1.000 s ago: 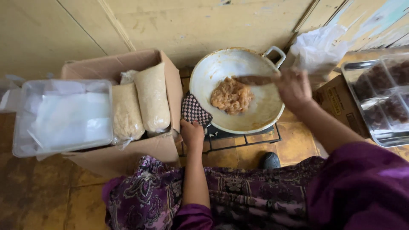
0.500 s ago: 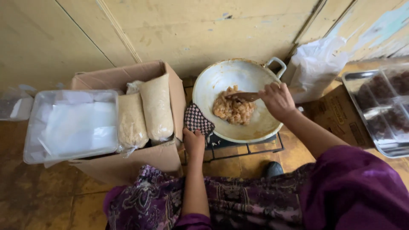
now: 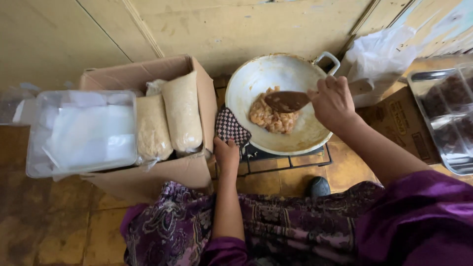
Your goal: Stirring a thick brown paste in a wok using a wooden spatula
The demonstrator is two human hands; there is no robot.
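Note:
A pale metal wok [image 3: 256, 81] sits on a low black burner [image 3: 286, 158] on the floor, with a heap of orange-brown food [image 3: 270, 117] in its middle. My right hand [image 3: 333, 102] grips a wooden spatula [image 3: 287, 101], its blade lying over the food. My left hand [image 3: 227, 153] presses a checkered cloth [image 3: 229, 127] against the wok's near left rim.
A cardboard box [image 3: 148, 180] at the left holds two bags of pale crumbs [image 3: 170, 120] and a clear plastic tub [image 3: 81, 133]. A white plastic bag [image 3: 382, 54] and metal trays of dark food [image 3: 446, 116] lie at the right. A wooden wall runs behind.
My right hand has brought the spatula from the wok's far right rim down to the food in the middle. The left hand stays on the cloth at the rim.

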